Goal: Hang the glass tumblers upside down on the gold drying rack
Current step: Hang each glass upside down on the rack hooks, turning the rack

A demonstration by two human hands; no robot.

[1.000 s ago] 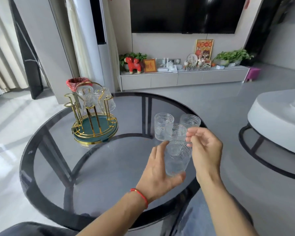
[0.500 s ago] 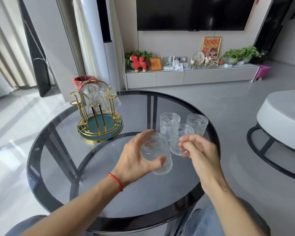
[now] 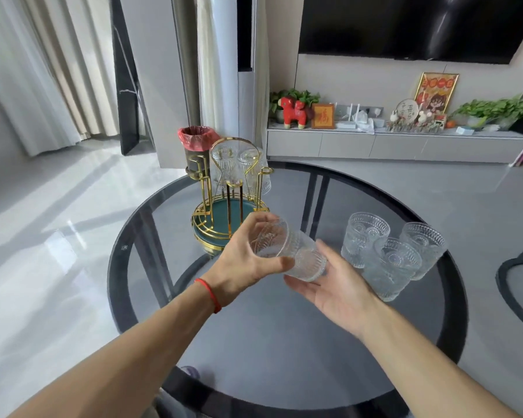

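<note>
Nearest, at the lower part of the frame, two bare forearms reach over the round dark glass surface (image 3: 254,342). At centre frame the left hand (image 3: 242,263), a red string bracelet (image 3: 209,294) on its wrist, has its fingers (image 3: 261,220) and thumb wrapped around an embossed glass tumbler (image 3: 287,251), which is lifted off the surface and tipped on its side, base toward the lower right. The right hand (image 3: 335,288) lies palm-up under that base, fingers spread open and not gripping; whether it touches the glass is unclear. Just right of centre, three more tumblers (image 3: 387,251) stand upright on the surface, clustered and touching. Beyond the left hand, above centre, sits the gold drying rack (image 3: 230,212) with its teal tray; two tumblers (image 3: 239,167) hang upside down on its far pegs. Behind it stands a bin with a red liner (image 3: 197,140).
</note>
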